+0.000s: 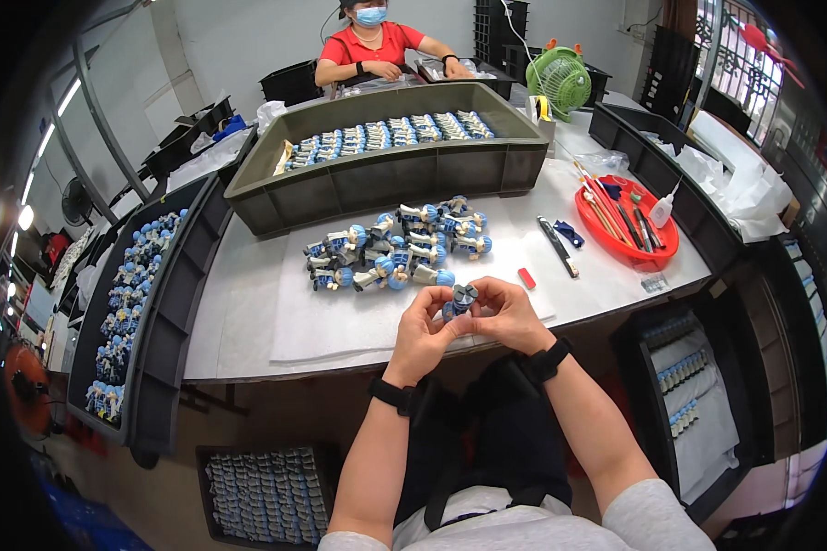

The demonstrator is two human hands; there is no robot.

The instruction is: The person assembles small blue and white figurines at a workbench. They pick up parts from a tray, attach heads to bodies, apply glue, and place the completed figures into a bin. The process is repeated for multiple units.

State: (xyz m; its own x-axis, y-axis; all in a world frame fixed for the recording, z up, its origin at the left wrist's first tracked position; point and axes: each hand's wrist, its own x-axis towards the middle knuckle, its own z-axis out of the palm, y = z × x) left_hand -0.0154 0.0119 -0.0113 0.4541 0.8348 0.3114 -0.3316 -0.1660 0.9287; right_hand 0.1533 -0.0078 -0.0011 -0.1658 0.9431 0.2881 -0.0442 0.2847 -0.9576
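Observation:
Just over the table's near edge, my left hand (420,329) and my right hand (513,317) hold one small figurine (462,297) between fingers and thumbs. Its dark grey end faces up, with some blue below; my fingers cover much of the rest. Beyond my hands, several blue-haired figurines (395,250) in blue and white lie in a loose pile on a white sheet (326,335). A small red block (526,278) rests right of my right hand. Farther right are a dark pen-like tool (558,246) and a dark blue piece (569,233).
Behind the pile stands a large grey crate (386,180) with rows of figurines. A red dish (666,246) holds brushes and a white bottle (662,211). Crates flank the table, including a figurine-filled one (161,340) at left. Across the table sits a masked person (368,50) near a green fan (560,78).

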